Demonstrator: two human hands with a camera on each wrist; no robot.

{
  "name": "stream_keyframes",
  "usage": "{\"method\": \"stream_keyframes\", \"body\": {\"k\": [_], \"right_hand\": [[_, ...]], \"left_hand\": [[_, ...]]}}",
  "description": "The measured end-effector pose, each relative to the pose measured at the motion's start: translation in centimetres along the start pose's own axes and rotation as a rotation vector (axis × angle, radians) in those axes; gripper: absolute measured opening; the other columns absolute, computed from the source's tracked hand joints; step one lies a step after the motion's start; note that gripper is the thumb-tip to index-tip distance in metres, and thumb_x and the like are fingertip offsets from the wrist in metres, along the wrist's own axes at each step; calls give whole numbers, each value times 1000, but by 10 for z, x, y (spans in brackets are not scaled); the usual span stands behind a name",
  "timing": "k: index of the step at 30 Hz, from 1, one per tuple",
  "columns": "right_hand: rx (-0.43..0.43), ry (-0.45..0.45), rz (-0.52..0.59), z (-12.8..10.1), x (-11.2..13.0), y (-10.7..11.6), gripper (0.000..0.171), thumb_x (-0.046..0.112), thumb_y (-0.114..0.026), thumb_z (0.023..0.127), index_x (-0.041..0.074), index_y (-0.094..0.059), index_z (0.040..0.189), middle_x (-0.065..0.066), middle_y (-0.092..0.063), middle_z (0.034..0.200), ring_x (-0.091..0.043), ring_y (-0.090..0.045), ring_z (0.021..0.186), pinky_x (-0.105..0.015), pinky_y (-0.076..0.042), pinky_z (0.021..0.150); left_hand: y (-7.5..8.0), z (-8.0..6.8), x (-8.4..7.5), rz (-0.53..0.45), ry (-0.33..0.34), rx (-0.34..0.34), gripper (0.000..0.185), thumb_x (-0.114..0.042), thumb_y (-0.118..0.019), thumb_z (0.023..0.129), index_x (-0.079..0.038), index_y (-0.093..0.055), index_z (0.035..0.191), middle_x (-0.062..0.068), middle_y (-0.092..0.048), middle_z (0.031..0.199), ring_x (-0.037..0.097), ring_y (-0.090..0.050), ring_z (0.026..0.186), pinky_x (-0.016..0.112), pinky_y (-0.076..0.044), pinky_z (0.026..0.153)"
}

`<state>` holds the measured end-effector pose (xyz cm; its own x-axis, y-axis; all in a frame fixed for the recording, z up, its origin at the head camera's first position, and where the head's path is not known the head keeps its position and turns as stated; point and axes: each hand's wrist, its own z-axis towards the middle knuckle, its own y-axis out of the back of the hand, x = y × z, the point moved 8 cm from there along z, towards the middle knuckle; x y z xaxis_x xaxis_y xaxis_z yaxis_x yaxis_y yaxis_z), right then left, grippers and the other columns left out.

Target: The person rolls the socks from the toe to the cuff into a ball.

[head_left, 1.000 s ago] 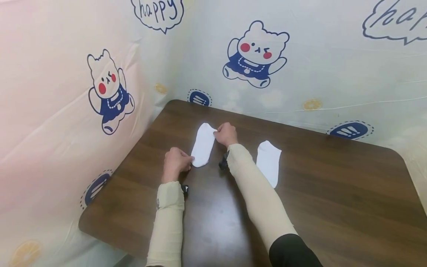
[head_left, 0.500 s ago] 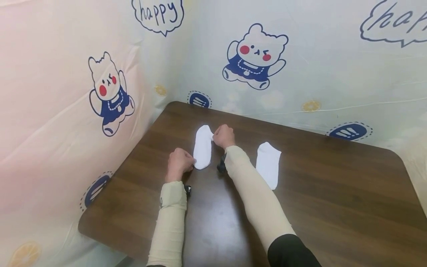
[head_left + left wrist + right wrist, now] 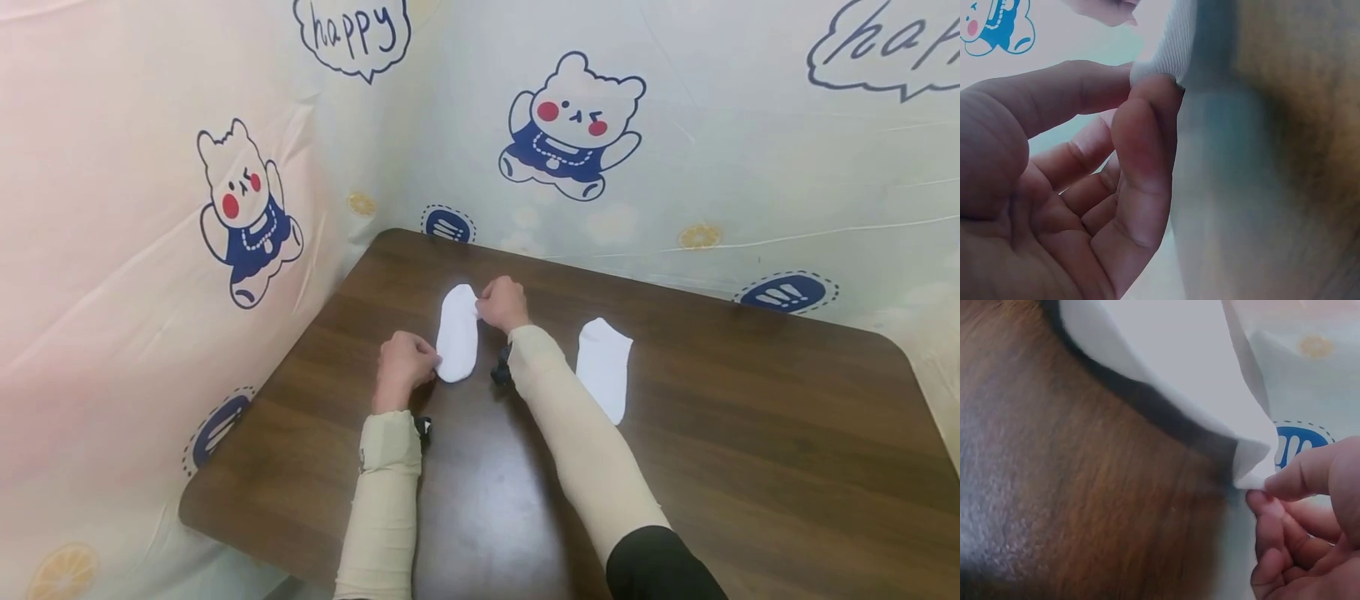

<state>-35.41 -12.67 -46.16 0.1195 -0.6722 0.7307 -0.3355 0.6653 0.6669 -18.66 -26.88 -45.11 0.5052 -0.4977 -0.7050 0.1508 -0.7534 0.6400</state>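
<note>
A: Sock (image 3: 457, 332), white, lies on the dark wood bench (image 3: 750, 433), toward the far-left corner, long axis running away from you. You've got both ends.

B: Which hand has which?

A: Your left hand (image 3: 403, 365) pinches the near end. Left wrist view shows thumb and forefinger (image 3: 1147, 144) closed on the ribbed edge, other fingers loosely curled. Your right hand (image 3: 502, 303) pinches the far end from its right side; right wrist view shows fingertips (image 3: 1300, 475) clamped on a corner of the fabric, that corner lifted a bit off the wood.

B: So both grips are clamped on the sock?

A: Yes, both, w/ thumb and finger. The middle of the sock rests on the bench btw your hands.

B: Anything else nearby?

A: Second white sock (image 3: 603, 366) lies flat to the right of your right forearm, apart from it, untouched. Cartoon-bear sheet (image 3: 573, 125) hangs behind and to the left of the bench.
</note>
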Motion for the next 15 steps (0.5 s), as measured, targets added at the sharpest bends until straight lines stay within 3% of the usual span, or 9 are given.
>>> {"method": "stream_keyframes", "body": {"k": [10,15], "right_hand": [[3,50,69,1,-4,11,36,13,-57,96,5,-63,62,-5,-47,55,-23,-48,53,-33,-40,53],[-6,74,91,-4,-5,26,28,14,-57,96,5,-71,73,-8,-54,63,-25,-53,61,-34,-43,57]], "left_hand": [[6,-12,-16,-7,-44,12,12,-16,-75,92,-5,-73,93,13,-67,88,29,-63,78,39,-53,71],[5,-17,-27,-16,-91,27,12,-17,-75,93,-5,-73,95,12,-68,84,27,-64,74,39,-52,71]]}}
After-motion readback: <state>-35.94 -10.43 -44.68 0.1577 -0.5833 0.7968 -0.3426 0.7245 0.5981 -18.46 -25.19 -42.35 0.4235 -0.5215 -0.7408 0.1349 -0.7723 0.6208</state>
